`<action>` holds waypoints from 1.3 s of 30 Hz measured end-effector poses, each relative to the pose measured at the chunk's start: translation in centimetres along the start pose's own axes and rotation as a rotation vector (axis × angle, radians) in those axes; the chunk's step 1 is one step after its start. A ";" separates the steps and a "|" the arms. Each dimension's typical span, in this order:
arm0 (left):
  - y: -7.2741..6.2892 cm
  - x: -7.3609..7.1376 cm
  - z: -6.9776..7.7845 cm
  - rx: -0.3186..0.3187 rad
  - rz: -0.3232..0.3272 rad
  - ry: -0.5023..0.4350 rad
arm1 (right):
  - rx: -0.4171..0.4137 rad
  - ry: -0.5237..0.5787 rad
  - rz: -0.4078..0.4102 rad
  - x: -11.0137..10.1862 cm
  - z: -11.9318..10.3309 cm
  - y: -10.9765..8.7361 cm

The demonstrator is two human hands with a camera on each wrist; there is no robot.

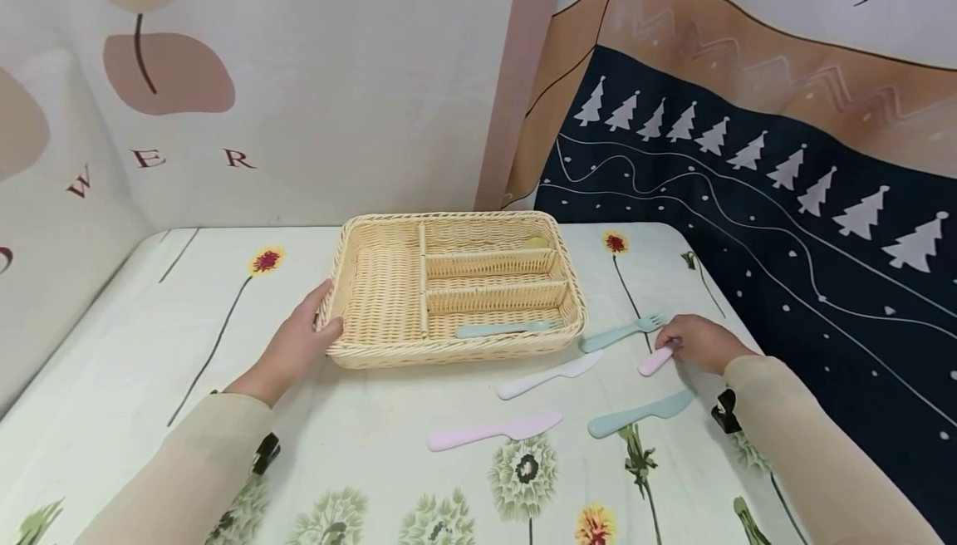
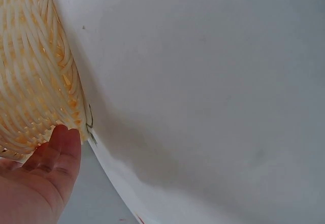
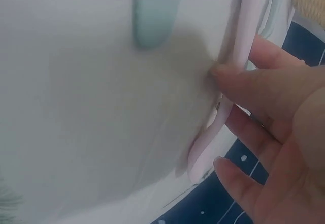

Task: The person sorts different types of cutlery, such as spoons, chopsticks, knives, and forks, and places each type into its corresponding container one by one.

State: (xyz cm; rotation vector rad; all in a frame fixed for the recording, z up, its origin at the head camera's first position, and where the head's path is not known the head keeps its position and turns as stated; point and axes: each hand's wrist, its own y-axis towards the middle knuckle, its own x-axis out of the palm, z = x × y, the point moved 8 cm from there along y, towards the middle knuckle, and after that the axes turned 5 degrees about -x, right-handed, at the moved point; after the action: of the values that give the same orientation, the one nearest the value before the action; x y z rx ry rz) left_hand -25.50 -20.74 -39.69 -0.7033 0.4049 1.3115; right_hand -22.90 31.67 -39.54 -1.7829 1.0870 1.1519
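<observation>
A wicker basket [image 1: 381,354] with divided compartments stands at the back of the table. My left hand [image 1: 297,341] grips its left side, thumb over the rim; in the left wrist view the fingers [image 2: 66,150] lie against the woven outer wall. Right of the basket, my right hand [image 1: 699,341] pinches a pink spoon [image 1: 655,360] between thumb and fingers. The right wrist view shows the spoon's curved end [image 3: 203,153] below the fingers; the hand covers that end in the head view. Beside this hand lies a light blue fork [image 1: 620,333].
A white knife [image 1: 549,375], a pink knife [image 1: 493,431] and a blue knife [image 1: 640,414] lie on the flowered tablecloth [image 1: 374,420]. Inside the basket are a light blue utensil [image 1: 508,329] in the front compartment and a yellow piece [image 1: 536,242] at the back. Printed curtains [image 1: 359,96] hang behind.
</observation>
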 end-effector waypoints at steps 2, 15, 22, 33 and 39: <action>0.0 0.0 0.0 0.001 0.000 0.001 | -0.003 -0.013 0.019 -0.2 0.1 -0.1; -0.1 -0.1 -0.1 -0.004 0.002 -0.009 | -0.032 -0.092 0.241 -2.9 -1.3 -0.7; -0.1 0.0 0.0 0.001 0.006 -0.012 | -0.054 -0.118 0.497 -5.0 -2.9 -1.7; -0.1 0.1 -0.1 -0.014 0.012 -0.018 | -0.031 -0.060 0.680 -5.9 -4.7 -1.9; -0.1 0.1 -0.1 -0.019 0.022 -0.025 | -0.039 0.021 0.721 -6.2 -6.1 -1.2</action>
State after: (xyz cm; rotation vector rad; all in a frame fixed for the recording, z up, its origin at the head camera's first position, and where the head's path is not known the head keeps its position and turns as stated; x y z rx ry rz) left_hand -25.41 -20.77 -39.84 -0.6996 0.3812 1.3452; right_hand -21.40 28.30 -31.57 -1.4556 1.8085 1.5661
